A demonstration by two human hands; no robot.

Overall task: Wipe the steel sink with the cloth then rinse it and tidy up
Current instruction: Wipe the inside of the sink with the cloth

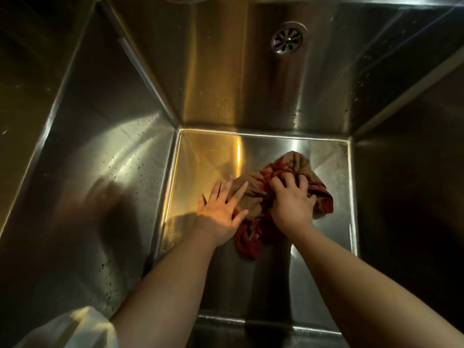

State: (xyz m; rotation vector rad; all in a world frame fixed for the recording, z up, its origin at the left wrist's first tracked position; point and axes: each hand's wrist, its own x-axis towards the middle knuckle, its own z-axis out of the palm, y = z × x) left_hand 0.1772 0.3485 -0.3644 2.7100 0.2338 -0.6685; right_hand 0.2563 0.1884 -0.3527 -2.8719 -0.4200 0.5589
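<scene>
Right hand (292, 204) bunches the cloth (253, 197) on the sink (200, 156) floor, left hand (221, 209) flat, fingers spread; wadded cloth risks missing corners

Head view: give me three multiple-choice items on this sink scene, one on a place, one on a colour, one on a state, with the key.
1. Where is the round strainer?
A. On the steel face beyond the cloth, apart from it
B. Under the cloth
C. On the near rim

2. What colours is the cloth?
A. Blue and white
B. Red and tan
C. Plain green

3. How is the right hand?
A. Flat on bare steel
B. Lifted clear of the cloth
C. Gripping the bunched cloth

Key: 1 A, the round strainer sits high on the far face of the sink, with bare steel between it and the cloth. 2 B, red patches show on tan fabric. 3 C, its fingers curl into the folds.
</scene>
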